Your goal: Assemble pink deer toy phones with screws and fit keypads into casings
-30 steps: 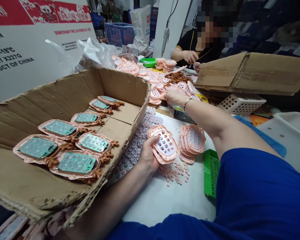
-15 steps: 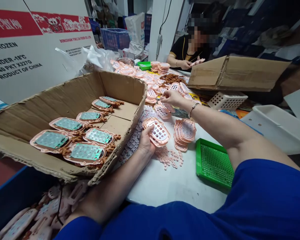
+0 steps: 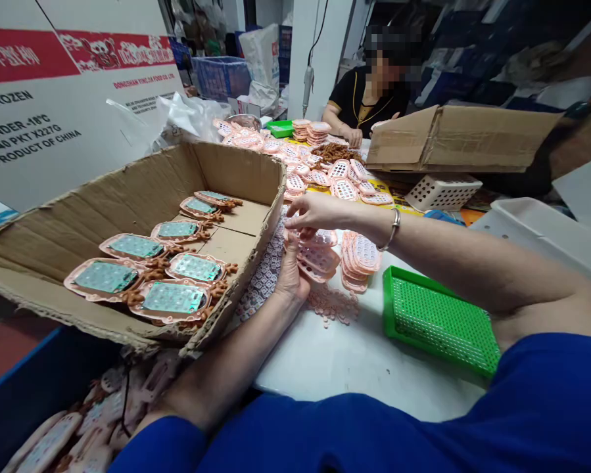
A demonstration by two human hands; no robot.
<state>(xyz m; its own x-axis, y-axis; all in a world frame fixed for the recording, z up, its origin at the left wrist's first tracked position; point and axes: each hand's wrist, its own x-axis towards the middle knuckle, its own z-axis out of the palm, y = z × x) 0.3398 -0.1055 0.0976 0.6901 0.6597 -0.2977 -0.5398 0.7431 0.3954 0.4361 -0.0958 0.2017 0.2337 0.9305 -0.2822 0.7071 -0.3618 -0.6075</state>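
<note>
My left hand [image 3: 293, 276] is closed on the near left edge of a pink plastic toy-phone shell [image 3: 319, 261] with holes in its face. Over the shell's far left end hovers my right hand [image 3: 315, 211], its fingers pinched together close to my left thumb. What the pinch holds, if anything, is too small to make out. Just right of the held shell is a stack of similar pink shells [image 3: 360, 259]. Small pink button pieces [image 3: 332, 305] lie scattered below it. White keypad pieces [image 3: 263, 279] spread along the left, beside the cardboard box.
A cardboard box [image 3: 248, 217] at left holds several shells with green circuit boards [image 3: 174, 299]. At right lie a green perforated tray [image 3: 438, 322] and a white bin [image 3: 536, 230]. More shells [image 3: 344, 189] and brown parts [image 3: 337, 153] cover the far table. A co-worker [image 3: 369, 98] sits opposite.
My right hand has come back from the far pile, moving left and nearer, to the shell in my left hand. The left hand keeps its hold. The co-worker's hands have shifted.
</note>
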